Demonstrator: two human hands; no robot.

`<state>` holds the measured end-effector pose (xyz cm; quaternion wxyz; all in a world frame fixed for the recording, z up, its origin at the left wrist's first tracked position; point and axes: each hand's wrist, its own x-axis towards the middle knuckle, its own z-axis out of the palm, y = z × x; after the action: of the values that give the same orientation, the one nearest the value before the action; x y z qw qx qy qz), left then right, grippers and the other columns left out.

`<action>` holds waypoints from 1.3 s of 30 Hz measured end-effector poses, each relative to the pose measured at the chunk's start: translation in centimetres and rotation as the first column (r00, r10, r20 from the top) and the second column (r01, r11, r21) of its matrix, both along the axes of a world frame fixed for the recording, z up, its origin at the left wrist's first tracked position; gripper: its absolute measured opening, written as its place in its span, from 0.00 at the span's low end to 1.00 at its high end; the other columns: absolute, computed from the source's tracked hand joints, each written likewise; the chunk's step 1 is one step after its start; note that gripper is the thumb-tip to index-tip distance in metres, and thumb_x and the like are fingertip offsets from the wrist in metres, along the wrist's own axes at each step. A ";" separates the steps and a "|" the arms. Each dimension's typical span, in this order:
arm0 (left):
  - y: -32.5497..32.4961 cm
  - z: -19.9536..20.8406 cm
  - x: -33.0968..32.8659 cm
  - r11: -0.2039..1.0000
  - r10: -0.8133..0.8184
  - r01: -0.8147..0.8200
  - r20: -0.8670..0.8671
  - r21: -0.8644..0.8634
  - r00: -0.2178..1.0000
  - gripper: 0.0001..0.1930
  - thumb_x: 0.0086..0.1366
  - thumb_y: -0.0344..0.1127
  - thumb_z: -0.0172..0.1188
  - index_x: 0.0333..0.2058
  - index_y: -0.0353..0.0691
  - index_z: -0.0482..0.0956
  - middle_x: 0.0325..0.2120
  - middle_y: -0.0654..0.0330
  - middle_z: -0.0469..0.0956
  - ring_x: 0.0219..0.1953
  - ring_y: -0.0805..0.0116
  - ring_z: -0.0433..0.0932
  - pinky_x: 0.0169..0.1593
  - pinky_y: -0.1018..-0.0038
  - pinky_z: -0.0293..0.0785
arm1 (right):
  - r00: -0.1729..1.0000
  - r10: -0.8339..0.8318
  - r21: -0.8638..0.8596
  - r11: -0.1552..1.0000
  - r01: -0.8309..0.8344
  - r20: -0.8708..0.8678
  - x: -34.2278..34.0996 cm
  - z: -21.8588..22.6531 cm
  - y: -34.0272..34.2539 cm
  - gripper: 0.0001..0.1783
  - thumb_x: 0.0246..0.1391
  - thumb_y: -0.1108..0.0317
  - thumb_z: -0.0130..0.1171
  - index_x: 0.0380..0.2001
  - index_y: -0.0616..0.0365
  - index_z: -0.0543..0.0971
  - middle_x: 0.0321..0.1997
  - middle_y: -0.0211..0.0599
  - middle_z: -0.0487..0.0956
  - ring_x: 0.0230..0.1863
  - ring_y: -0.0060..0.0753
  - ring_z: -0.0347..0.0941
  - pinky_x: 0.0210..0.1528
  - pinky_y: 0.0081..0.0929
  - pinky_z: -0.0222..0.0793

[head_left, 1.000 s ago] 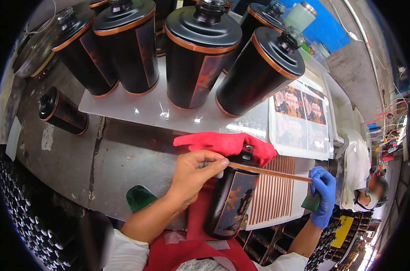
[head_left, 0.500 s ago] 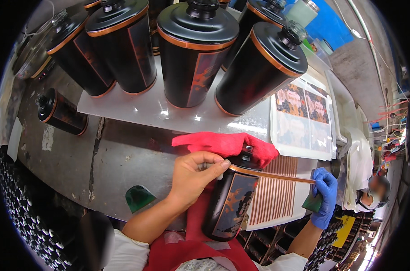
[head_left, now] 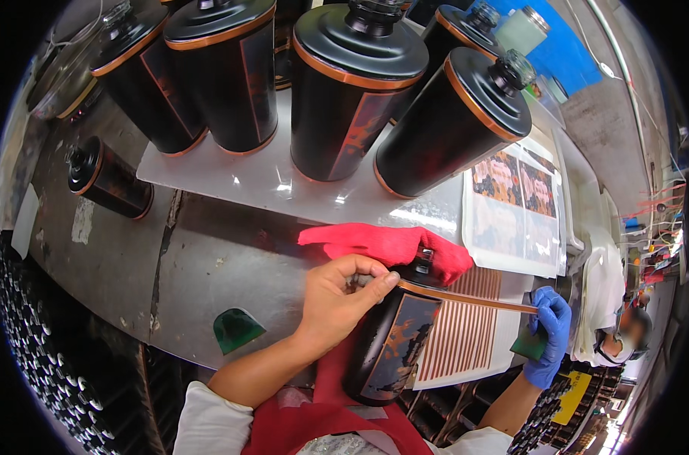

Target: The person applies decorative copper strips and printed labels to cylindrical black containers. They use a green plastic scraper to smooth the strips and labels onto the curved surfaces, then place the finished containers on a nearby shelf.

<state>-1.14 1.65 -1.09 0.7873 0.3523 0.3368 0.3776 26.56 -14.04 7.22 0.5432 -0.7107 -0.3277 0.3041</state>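
Observation:
A glossy black bottle (head_left: 371,353) with a dark patterned label panel leans against my red apron, its neck resting on a red cloth (head_left: 375,240). My bare left hand (head_left: 337,299) is closed, thumb and finger pinching a narrow copper-coloured strip (head_left: 487,302) against the bottle's shoulder edge. The strip runs taut to the right, where my blue-gloved right hand (head_left: 551,334) grips its other end. A dark green flat piece, like a scraper (head_left: 526,345), is also tucked in that gloved hand. Under the strip lies a white sheet (head_left: 433,370) bearing rows of similar copper strips.
Several larger black bottles (head_left: 352,98) with copper bands stand on a pale board (head_left: 231,182) at the back. A small black bottle (head_left: 117,186) leans at left. Another green piece (head_left: 237,329) lies near the table edge. Printed label sheets (head_left: 511,220) are at right; a person (head_left: 625,334) is beyond.
The view has shifted slightly, so the bottles at the back appear a little to the right. Both hands keep their hold on the strip, which stays stretched at the bottle's shoulder.

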 end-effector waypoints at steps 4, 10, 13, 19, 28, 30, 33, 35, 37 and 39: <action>0.0 -0.2 0.1 1.000 -0.010 0.010 -0.028 0.010 1.000 0.04 0.57 0.26 0.62 0.29 0.36 0.74 0.23 0.67 0.74 0.24 0.84 0.69 0.27 0.87 0.65 | 1.000 -0.025 -0.022 0.999 0.025 0.009 -0.3 0.0 0.3 0.07 0.39 0.73 0.58 0.17 0.63 0.71 0.26 0.32 0.65 0.16 0.12 0.55 0.16 0.10 0.48; -1.0 -0.3 1.1 0.974 0.159 -0.131 0.148 -0.183 0.976 0.07 0.59 0.30 0.61 0.29 0.39 0.70 0.23 0.69 0.71 0.24 0.85 0.67 0.25 0.87 0.63 | 1.000 -0.008 -0.039 0.999 0.008 0.005 0.0 -0.5 0.4 0.06 0.42 0.74 0.58 0.18 0.62 0.71 0.27 0.32 0.66 0.16 0.12 0.56 0.16 0.10 0.49; -1.4 0.3 1.6 0.941 0.214 -0.144 0.210 -0.305 0.954 0.08 0.59 0.30 0.60 0.28 0.40 0.67 0.24 0.69 0.69 0.26 0.85 0.68 0.27 0.86 0.65 | 1.000 -0.012 -0.056 0.998 0.011 -0.010 0.0 -0.7 0.3 0.07 0.43 0.74 0.57 0.18 0.62 0.71 0.28 0.32 0.67 0.16 0.12 0.56 0.17 0.10 0.50; -1.7 -0.5 1.7 0.956 0.185 -0.127 0.206 -0.265 0.961 0.11 0.59 0.29 0.60 0.28 0.42 0.64 0.23 0.70 0.67 0.27 0.84 0.67 0.30 0.85 0.65 | 1.000 -0.004 -0.067 0.998 0.003 -0.021 0.5 -1.6 0.1 0.05 0.44 0.75 0.56 0.19 0.63 0.72 0.28 0.32 0.68 0.16 0.12 0.56 0.17 0.11 0.50; -2.0 -1.7 2.3 0.953 0.258 -0.223 0.167 -0.203 0.951 0.09 0.61 0.29 0.58 0.30 0.43 0.64 0.28 0.67 0.67 0.31 0.81 0.66 0.35 0.84 0.64 | 0.999 0.036 -0.158 0.987 -0.039 -0.021 1.4 -2.9 0.5 0.04 0.43 0.76 0.57 0.19 0.61 0.72 0.26 0.27 0.69 0.20 0.12 0.59 0.21 0.12 0.52; -2.3 -1.5 2.2 0.932 0.332 -0.296 0.167 -0.208 0.928 0.09 0.61 0.27 0.57 0.30 0.43 0.64 0.29 0.67 0.67 0.31 0.81 0.66 0.36 0.84 0.63 | 0.998 0.052 -0.156 0.986 -0.054 -0.020 1.4 -3.0 0.5 0.05 0.43 0.76 0.59 0.19 0.60 0.73 0.28 0.26 0.70 0.23 0.12 0.62 0.24 0.13 0.55; -4.5 -1.7 0.1 0.893 0.349 -0.328 -0.014 0.309 0.937 0.17 0.57 0.43 0.61 0.37 0.43 0.65 0.34 0.60 0.68 0.35 0.72 0.67 0.42 0.73 0.66 | 0.999 0.038 -0.196 0.980 -0.044 -0.034 1.7 -4.0 0.6 0.05 0.43 0.74 0.62 0.20 0.60 0.75 0.26 0.25 0.71 0.24 0.13 0.63 0.26 0.14 0.57; -7.2 -0.7 -1.6 0.676 0.355 -0.283 0.036 0.681 0.934 0.27 0.50 0.50 0.68 0.42 0.41 0.67 0.41 0.56 0.66 0.42 0.66 0.67 0.49 0.69 0.62 | 0.998 0.046 -0.189 0.980 -0.054 -0.047 1.7 -4.4 0.8 0.05 0.43 0.74 0.62 0.21 0.60 0.76 0.24 0.25 0.72 0.25 0.15 0.64 0.29 0.15 0.59; -8.0 1.0 -3.3 0.244 0.245 0.145 -0.206 0.959 0.948 0.41 0.38 0.61 0.70 0.47 0.43 0.69 0.47 0.48 0.62 0.50 0.55 0.62 0.55 0.57 0.55 | 0.998 0.045 -0.202 0.978 -0.053 -0.044 1.6 -4.7 1.1 0.05 0.43 0.74 0.63 0.21 0.60 0.76 0.23 0.25 0.73 0.25 0.15 0.65 0.29 0.15 0.60; -9.7 2.2 -3.2 0.072 0.260 0.466 -0.468 0.882 0.845 0.37 0.41 0.60 0.68 0.50 0.48 0.73 0.51 0.39 0.60 0.54 0.47 0.56 0.57 0.48 0.48 | 0.997 0.049 -0.200 0.978 -0.058 -0.052 2.2 -5.9 0.8 0.05 0.43 0.73 0.64 0.22 0.60 0.77 0.23 0.26 0.74 0.26 0.16 0.67 0.31 0.17 0.63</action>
<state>-4.35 -8.07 1.11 0.2364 0.8997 0.1584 0.3310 28.72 -13.24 1.35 0.4677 -0.7455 -0.3014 0.3669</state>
